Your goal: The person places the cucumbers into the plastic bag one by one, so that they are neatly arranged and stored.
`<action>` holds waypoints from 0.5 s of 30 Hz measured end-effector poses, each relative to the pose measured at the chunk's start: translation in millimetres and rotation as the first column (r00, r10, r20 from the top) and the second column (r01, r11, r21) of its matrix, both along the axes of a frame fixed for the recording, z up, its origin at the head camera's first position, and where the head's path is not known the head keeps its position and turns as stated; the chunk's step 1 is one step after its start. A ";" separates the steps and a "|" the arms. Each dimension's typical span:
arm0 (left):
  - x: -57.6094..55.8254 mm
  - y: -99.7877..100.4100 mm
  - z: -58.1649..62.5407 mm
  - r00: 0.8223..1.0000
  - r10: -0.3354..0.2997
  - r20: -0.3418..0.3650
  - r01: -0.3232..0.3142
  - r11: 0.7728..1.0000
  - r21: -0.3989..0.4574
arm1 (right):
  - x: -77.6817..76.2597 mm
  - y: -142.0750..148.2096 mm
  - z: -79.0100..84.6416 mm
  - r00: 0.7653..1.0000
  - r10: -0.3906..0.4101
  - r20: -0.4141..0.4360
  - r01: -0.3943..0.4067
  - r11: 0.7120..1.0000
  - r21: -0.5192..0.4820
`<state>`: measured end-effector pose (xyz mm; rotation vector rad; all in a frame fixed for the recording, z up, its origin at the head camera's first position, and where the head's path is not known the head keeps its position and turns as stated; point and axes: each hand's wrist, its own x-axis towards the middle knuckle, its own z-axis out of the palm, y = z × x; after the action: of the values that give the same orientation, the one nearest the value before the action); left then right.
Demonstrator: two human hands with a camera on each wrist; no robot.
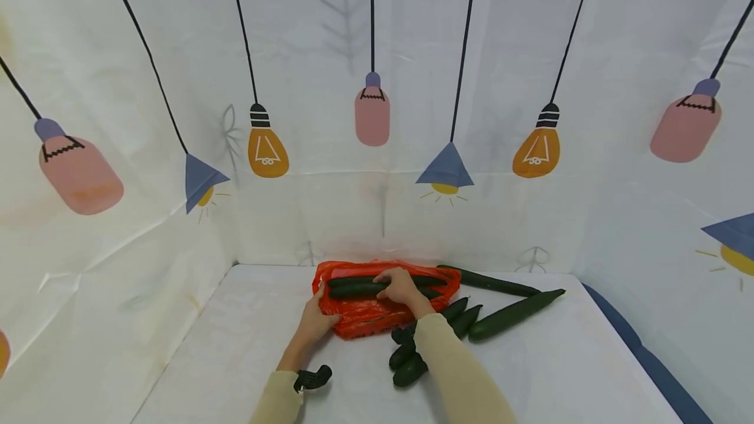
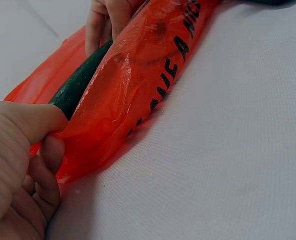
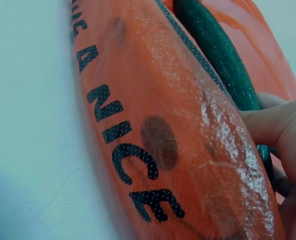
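A red plastic bag with black lettering lies at the back of the white table, its opening facing up. Dark green cucumbers lie inside it. At the bag's left end my left hand pinches the film between thumb and curled fingers, as the left wrist view shows on the bag. My right hand reaches into the opening and grips a cucumber; its thumb lies along the near side in the right wrist view. Part of that cucumber is hidden by the bag's film.
Right of the bag, two long cucumbers lie on the white table. Several shorter ones lie by my right forearm, which partly covers them. A white wall sheet with printed lamps stands behind and at both sides.
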<state>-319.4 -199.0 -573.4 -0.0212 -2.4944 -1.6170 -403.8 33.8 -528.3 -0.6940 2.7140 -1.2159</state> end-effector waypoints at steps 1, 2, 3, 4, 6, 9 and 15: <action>-0.2 0.7 0.3 1.000 0.003 0.003 -0.003 1.000 0.001 | -1.0 0.2 -0.6 1.000 -0.007 0.003 0.007 1.000 0.005; -0.7 1.1 0.3 1.000 0.001 0.002 -0.001 1.000 0.002 | -2.0 0.7 -1.0 1.000 -0.009 0.001 0.009 1.000 0.006; -1.3 1.5 0.4 1.000 0.004 0.007 -0.004 1.000 0.001 | -2.8 1.1 -1.0 1.000 -0.009 -0.002 0.009 1.000 0.007; -1.8 1.9 0.3 1.000 0.006 0.009 -0.006 1.000 0.004 | -3.6 1.2 -0.8 1.000 -0.011 -0.005 0.011 1.000 0.008; -2.2 2.4 0.5 1.000 0.008 0.011 -0.008 1.000 0.000 | -4.0 1.3 -0.4 1.000 -0.016 -0.008 0.016 1.000 0.009; -0.2 2.3 0.2 0.999 0.016 0.031 -0.015 1.000 -0.020 | -2.1 0.7 -1.4 1.000 -0.025 0.008 0.025 1.000 0.013; 2.2 1.4 -0.9 0.999 0.026 0.043 -0.025 0.999 -0.029 | -2.8 -1.4 -6.5 0.998 -0.062 0.029 0.062 0.998 -0.003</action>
<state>-317.2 -197.5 -574.3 0.0422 -2.5385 -1.5890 -406.6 32.4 -534.8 -0.5920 2.7291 -1.2349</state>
